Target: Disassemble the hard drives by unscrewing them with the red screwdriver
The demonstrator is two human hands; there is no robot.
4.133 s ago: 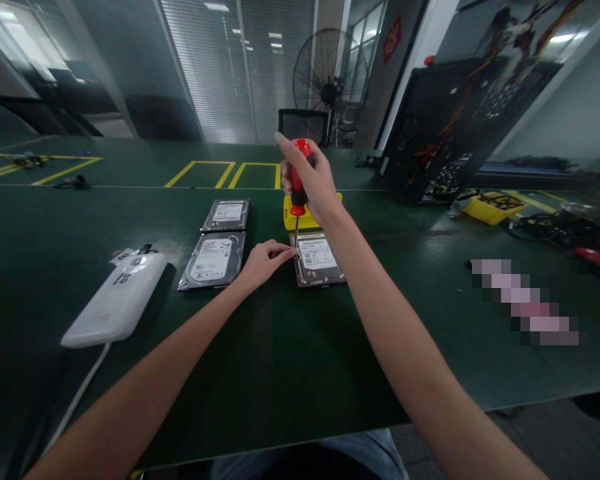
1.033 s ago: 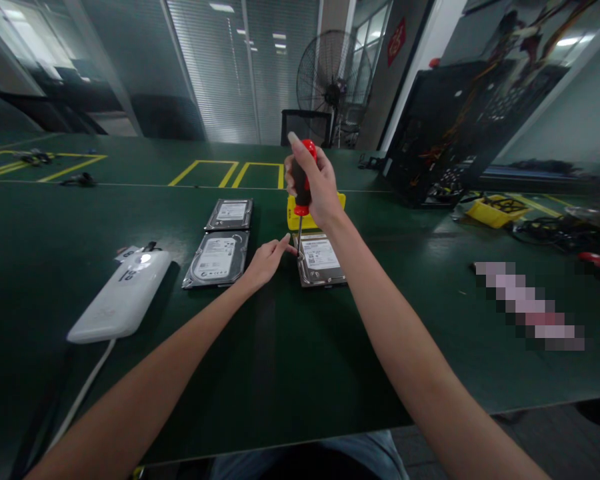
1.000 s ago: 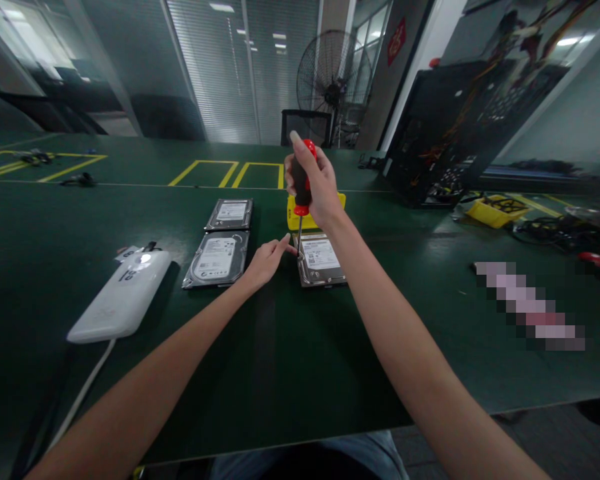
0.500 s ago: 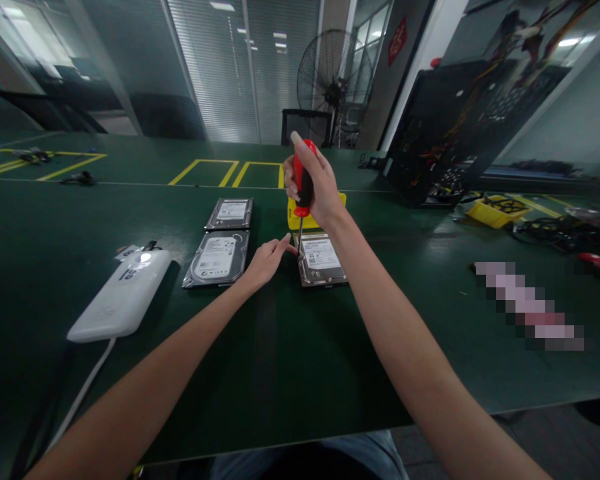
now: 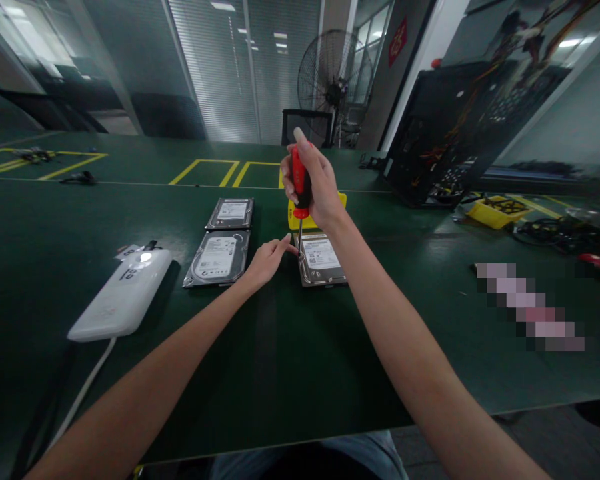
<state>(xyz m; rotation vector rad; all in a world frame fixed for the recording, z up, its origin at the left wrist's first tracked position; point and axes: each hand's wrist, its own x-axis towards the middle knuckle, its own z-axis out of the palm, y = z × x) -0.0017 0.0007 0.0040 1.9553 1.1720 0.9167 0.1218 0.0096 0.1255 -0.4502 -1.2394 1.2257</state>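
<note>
A red and black screwdriver stands nearly upright in my right hand, the fingers wrapped round its handle and the thumb near the top. Its shaft runs down to the left edge of a hard drive lying flat with its white label up. My left hand reaches in from the left, fingertips pressed at that edge of the drive, beside the screwdriver's tip. The tip's exact seat is too small to tell. My right forearm covers part of the drive's right side. A yellow tray lies just behind it, partly hidden.
Left of my hands lie two more hard drives, a nearer one and a farther one. A white power bank with a cable sits farther left. A black computer case stands at the back right, near a yellow box and cables.
The screwdriver's handle and my right hand have turned and tilted slightly to the left. My left hand and the hard drives have stayed in place.
</note>
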